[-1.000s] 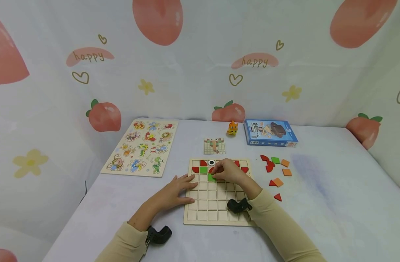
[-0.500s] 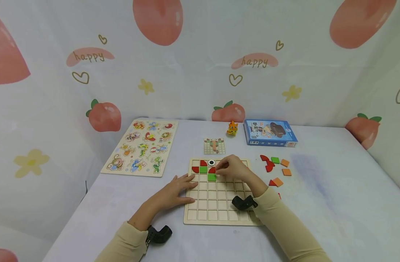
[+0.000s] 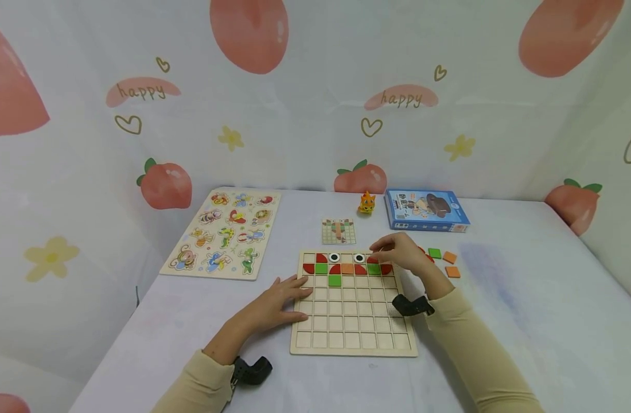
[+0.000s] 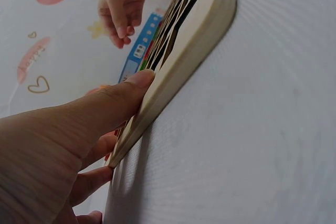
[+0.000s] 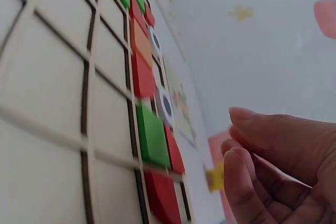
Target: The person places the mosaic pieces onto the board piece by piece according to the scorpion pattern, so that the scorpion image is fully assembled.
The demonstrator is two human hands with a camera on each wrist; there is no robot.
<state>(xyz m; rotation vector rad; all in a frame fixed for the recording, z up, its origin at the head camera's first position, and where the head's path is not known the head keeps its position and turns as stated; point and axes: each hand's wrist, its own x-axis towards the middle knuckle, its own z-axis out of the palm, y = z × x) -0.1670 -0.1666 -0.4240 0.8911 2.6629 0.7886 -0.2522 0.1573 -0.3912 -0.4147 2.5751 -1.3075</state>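
Note:
A wooden grid board (image 3: 346, 347) lies on the table. Along its two far rows sit red quarter-round tiles (image 3: 308, 268), green square tiles (image 3: 334, 280), an orange tile (image 3: 347, 268) and two round eye tiles (image 3: 359, 258). My left hand (image 3: 269, 307) rests at the board's left edge, fingers spread over the rim; in the left wrist view the thumb (image 4: 139, 80) touches that edge. My right hand (image 3: 405, 252) hovers over the far right corner. Its fingers (image 5: 239, 177) are loosely curled with nothing visible between them in the right wrist view.
Loose green (image 3: 435, 253) and orange tiles (image 3: 452, 272) lie right of the board, some others hidden by the right arm. Behind the board are a small pattern card (image 3: 338, 231), an orange toy figure (image 3: 366, 203) and a blue box (image 3: 427, 210). An insect puzzle board (image 3: 222, 232) lies left.
My right hand has lifted off the green tile on the third row and moved right and away, toward the far right corner. The green tile stays on the board. My left hand has not moved.

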